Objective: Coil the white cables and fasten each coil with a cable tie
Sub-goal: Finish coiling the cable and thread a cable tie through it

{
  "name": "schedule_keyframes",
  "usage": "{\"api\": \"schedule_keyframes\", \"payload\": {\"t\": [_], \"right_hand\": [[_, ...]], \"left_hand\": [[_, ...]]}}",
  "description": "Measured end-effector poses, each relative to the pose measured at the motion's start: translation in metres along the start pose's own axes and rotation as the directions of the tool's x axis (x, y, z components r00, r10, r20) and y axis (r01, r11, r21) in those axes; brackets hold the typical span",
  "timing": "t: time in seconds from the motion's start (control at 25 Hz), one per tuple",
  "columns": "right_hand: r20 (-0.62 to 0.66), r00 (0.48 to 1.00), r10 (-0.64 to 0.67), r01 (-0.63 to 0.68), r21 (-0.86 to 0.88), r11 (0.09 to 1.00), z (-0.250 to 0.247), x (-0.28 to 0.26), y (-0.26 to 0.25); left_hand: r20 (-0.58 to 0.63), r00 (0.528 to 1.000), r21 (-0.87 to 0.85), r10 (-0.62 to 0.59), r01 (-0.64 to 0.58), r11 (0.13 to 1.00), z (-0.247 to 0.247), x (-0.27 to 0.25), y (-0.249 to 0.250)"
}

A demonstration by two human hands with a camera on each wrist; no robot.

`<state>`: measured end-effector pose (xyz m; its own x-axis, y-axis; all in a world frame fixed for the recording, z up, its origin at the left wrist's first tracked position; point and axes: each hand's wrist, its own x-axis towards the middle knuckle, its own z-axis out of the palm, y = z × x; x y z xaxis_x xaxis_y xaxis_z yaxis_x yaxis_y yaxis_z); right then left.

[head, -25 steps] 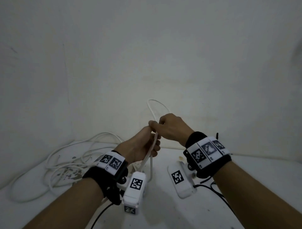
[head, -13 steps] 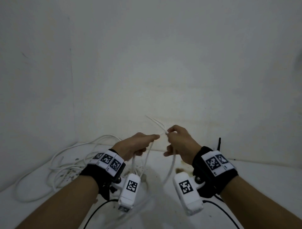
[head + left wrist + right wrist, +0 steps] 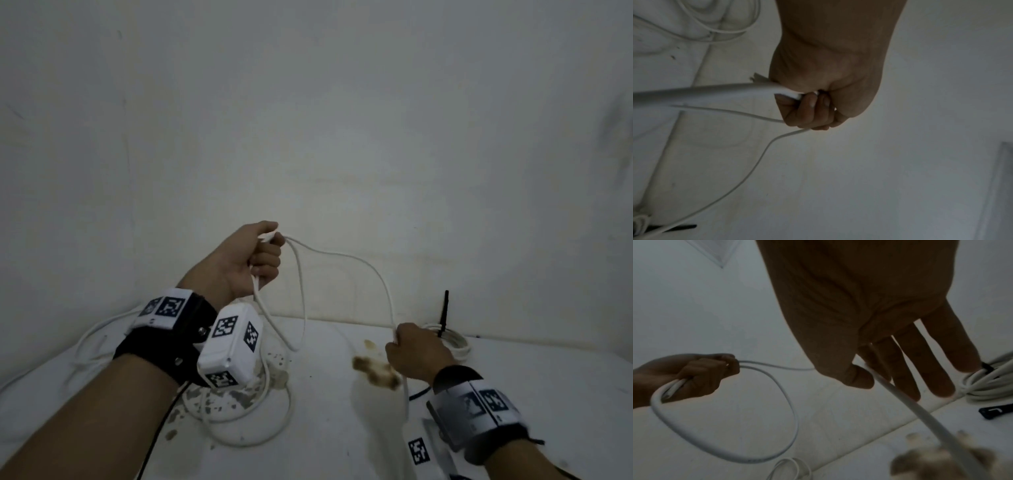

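Note:
My left hand [image 3: 265, 248] is raised in front of the wall and grips the white cable [image 3: 359, 261] in its fist. One loop [image 3: 298, 308] of the cable hangs below the fist. From there the cable arcs right and down to my right hand [image 3: 406, 349], low over the table. In the right wrist view my right hand [image 3: 875, 374] pinches the cable [image 3: 920, 410] between thumb and index finger, the other fingers straight. The left wrist view shows the left hand [image 3: 809, 104] curled round the cable [image 3: 705, 92]. The rest of the cable lies slack on the table [image 3: 246, 411].
A finished coil [image 3: 452, 342] with a black cable tie [image 3: 445, 308] sticking up lies at the back right by the wall. Another black tie [image 3: 995, 412] lies beside it. Loose white cables [image 3: 99, 329] sprawl at the left. A brown stain [image 3: 375, 371] marks the white table [image 3: 342, 438].
The hands were together, both pinching the cable. Now the left hand has risen with a loop, and the right has moved right and down, with a length of cable spanning between them.

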<state>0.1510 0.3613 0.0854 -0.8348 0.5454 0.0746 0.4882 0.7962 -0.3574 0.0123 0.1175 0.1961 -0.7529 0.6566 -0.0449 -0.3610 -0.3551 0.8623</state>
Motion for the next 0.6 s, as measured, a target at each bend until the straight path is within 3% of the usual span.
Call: {"api": "schedule_keyframes", "payload": {"t": [0.04,0.12,0.16,0.24,0.32,0.36,0.44,0.6], "right_hand": [[0.002,1.0,-0.002,0.002,-0.009,1.0,0.004,0.0,-0.003],[-0.136,0.989,-0.049,0.057,0.058,0.997,0.008,-0.001,-0.013],[-0.251,0.963,-0.102,0.134,0.113,0.985,0.005,-0.003,-0.022],[-0.447,0.843,-0.299,0.415,0.189,0.89,-0.004,-0.005,-0.039],[-0.455,0.729,-0.512,0.619,0.119,0.776,-0.01,-0.004,-0.057],[-0.41,0.704,-0.58,0.664,0.088,0.743,-0.009,-0.002,-0.064],[-0.379,0.689,-0.618,0.699,0.119,0.705,-0.001,0.006,-0.065],[-0.464,0.672,-0.578,0.705,0.161,0.691,0.017,0.016,-0.041]], "left_hand": [[-0.008,1.0,0.052,0.019,-0.019,0.998,0.006,0.002,-0.005],[-0.042,0.998,0.147,0.047,-0.04,0.988,0.015,0.008,-0.016],[-0.053,0.998,0.18,0.039,-0.029,0.983,0.018,0.011,-0.021],[-0.042,0.999,0.223,-0.014,0.023,0.974,0.02,0.019,-0.035],[-0.003,0.997,0.258,-0.072,0.071,0.964,0.023,0.024,-0.052],[0.018,0.995,0.255,-0.094,0.086,0.963,0.026,0.026,-0.061],[0.05,0.991,0.236,-0.125,0.11,0.965,0.028,0.029,-0.079],[0.102,0.977,0.23,-0.185,0.158,0.96,0.023,0.03,-0.105]]}}
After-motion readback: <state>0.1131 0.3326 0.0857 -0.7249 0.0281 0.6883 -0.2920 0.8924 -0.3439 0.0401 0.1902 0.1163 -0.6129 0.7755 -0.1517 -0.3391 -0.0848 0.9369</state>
